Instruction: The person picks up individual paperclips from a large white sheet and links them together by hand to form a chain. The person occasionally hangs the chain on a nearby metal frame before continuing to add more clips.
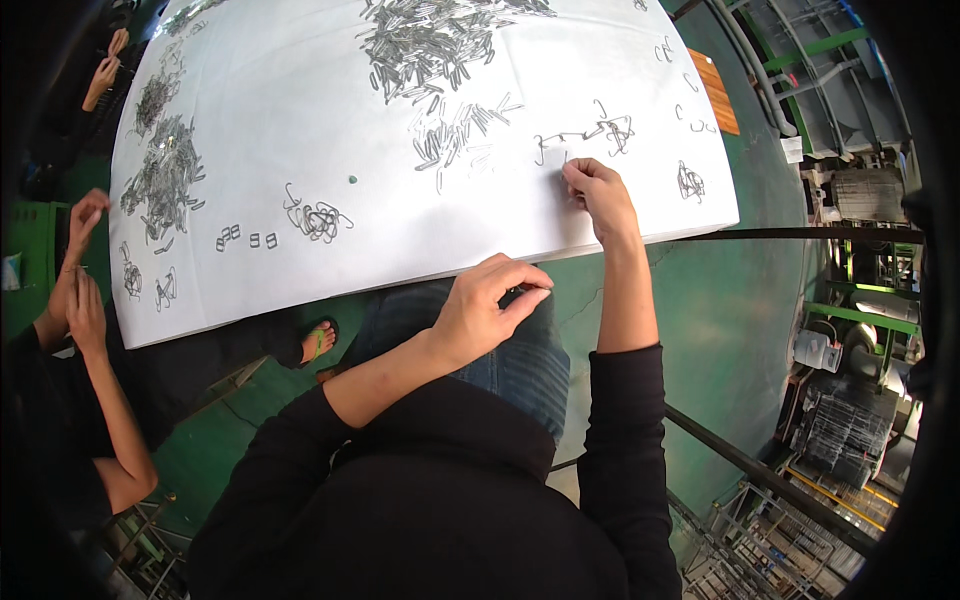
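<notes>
My right hand (pixel 603 200) is over the white table top (pixel 400 255), thumb and forefinger pinched on a thin wire piece (pixel 566 156) whose tip sticks up past them. Just beyond it lie bent wire hooks (pixel 560 137), strung toward a tangled clump of hooks (pixel 616 133). My left hand (pixel 487 308) hangs in front of the table's near edge, above my lap. Its thumb and forefinger tips are pressed together; whatever they may hold is too small to make out. Left of centre on the table rests another tangle of wire hooks (pixel 319 221).
A big heap of short metal pieces (pixel 425 45) spreads over the far middle, with a smaller scatter (pixel 455 135) nearer. More heaps (pixel 163 180) line the left side, by small wire frames (pixel 255 240). Another person's hands (pixel 86 310) work at the left edge. Metal racks (pixel 850 400) stand right.
</notes>
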